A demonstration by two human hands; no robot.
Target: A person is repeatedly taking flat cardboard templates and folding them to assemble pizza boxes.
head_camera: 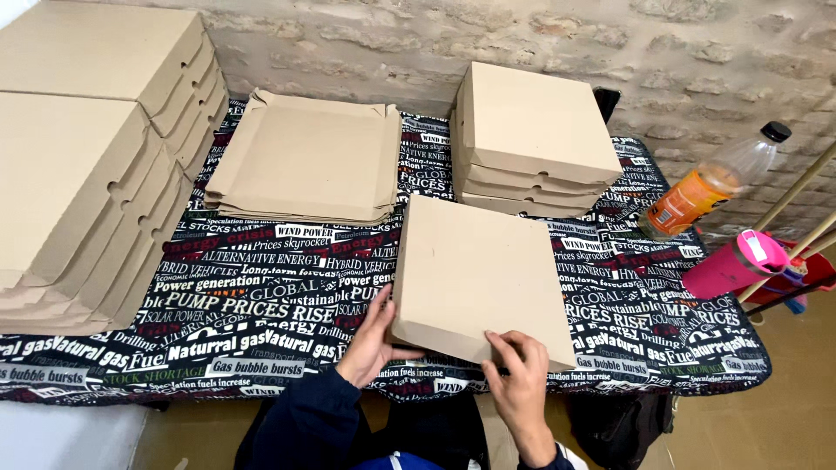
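A closed brown cardboard pizza box (pixel 475 274) lies on the table in front of me. My left hand (pixel 373 341) grips its near left corner, thumb under the front edge. My right hand (pixel 521 383) presses on the near front edge, fingers on the lid. Behind it stands a stack of folded boxes (pixel 533 139). A pile of flat unfolded cardboard blanks (pixel 309 157) lies at the back centre-left.
Two tall stacks of folded boxes (pixel 83 165) fill the left side. The table wears a black printed cloth (pixel 252 305). A plastic bottle with orange label (pixel 710 187) and a pink bottle (pixel 740 261) stand at the right, beside wooden sticks (pixel 797 187). A brick wall is behind.
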